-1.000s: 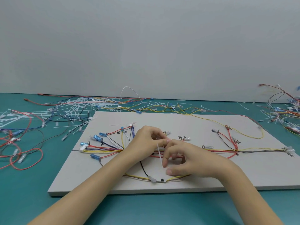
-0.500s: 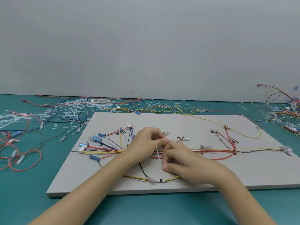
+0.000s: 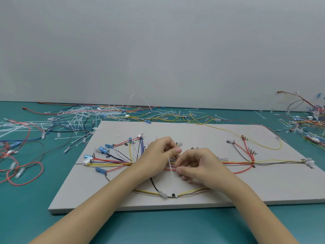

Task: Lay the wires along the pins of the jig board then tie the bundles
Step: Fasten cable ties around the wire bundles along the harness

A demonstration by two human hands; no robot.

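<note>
A grey jig board (image 3: 193,132) lies on the teal table, with coloured wires (image 3: 112,162) laid along its pins into a harness running left to right. At the board's middle a thin white cable tie (image 3: 171,169) stands roughly upright across the wire bundle. My left hand (image 3: 158,155) pinches the tie's upper end between thumb and fingers. My right hand (image 3: 198,164) sits just right of it, fingers curled, fingertips pinching the tie low down at the bundle. The bundle under both hands is partly hidden.
Loose white cable ties (image 3: 73,120) and spare wires litter the table behind and left of the board. A red wire loop (image 3: 24,173) lies at the left. Another tangle of wires (image 3: 307,120) sits at the far right. A black and yellow wire (image 3: 168,194) curves near the board's front edge.
Both hands stay at the board's middle on the cable tie. The right hand's fingers have shifted slightly lower along the tie; the view has drifted a little.
</note>
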